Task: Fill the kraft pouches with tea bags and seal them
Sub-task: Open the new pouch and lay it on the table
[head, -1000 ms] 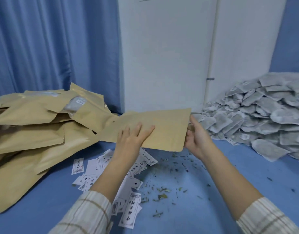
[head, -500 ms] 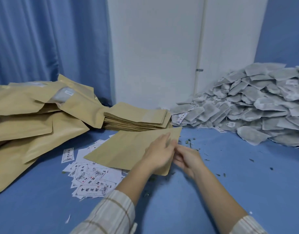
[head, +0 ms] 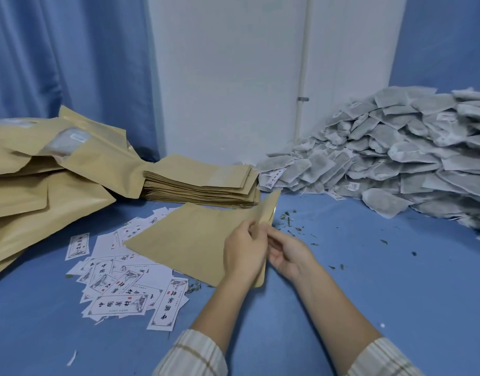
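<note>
A flat kraft pouch [head: 184, 240] lies low over the blue surface in front of me, its mouth at the right end. My left hand [head: 244, 251] pinches the near lip of that mouth. My right hand [head: 287, 252] pinches the other lip, which is peeled upward and stands as a raised flap [head: 268, 207]. A neat stack of empty kraft pouches [head: 203, 183] sits just behind. A big heap of grey tea bags [head: 396, 158] fills the right side.
Larger kraft pouches [head: 43, 180] are piled at the left, one with a clear window. Printed white paper labels [head: 124, 283] lie scattered under and left of the held pouch. Loose tea crumbs [head: 290, 221] dot the blue surface [head: 396, 267]. A white wall [head: 228, 77] and blue curtain [head: 65, 50] stand behind.
The pouch came off the stack and down toward me. Both hands shifted to its right end, and the lips of the mouth have now been pulled apart.
</note>
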